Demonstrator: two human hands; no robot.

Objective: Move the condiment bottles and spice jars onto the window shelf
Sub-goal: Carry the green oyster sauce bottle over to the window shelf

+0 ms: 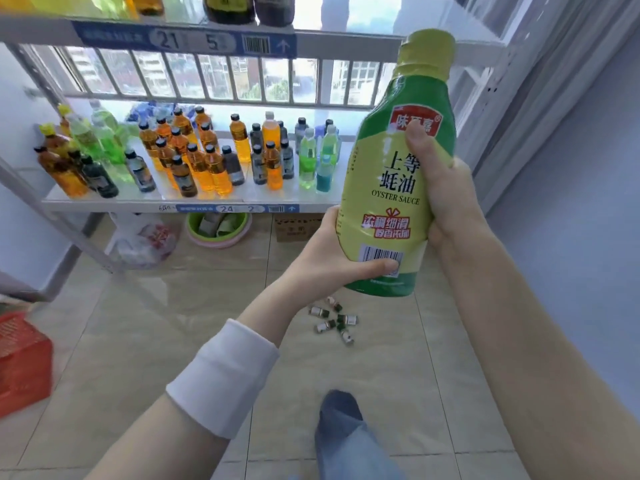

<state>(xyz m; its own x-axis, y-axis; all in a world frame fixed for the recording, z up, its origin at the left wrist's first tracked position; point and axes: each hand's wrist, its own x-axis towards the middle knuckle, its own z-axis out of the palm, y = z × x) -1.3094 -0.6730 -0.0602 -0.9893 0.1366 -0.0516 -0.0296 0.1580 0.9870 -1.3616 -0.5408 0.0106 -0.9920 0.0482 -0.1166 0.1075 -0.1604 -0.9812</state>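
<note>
Currently, an oyster sauce bottle [394, 174] is held nearly upright in the air, in front of the right end of the window shelf [104, 202] and apart from it. Its base is gripped by the left hand [322, 251], with the thumb laid under the barcode, and its middle is clasped by the right hand [446, 195]. Many drink bottles [214, 168] are stood on the shelf, and small jars [346, 319] are scattered on the floor tiles.

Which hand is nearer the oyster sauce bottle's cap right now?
Right. The right hand grips the oyster sauce bottle at mid-body, below the cap; the left hand holds the base, further down.
</note>
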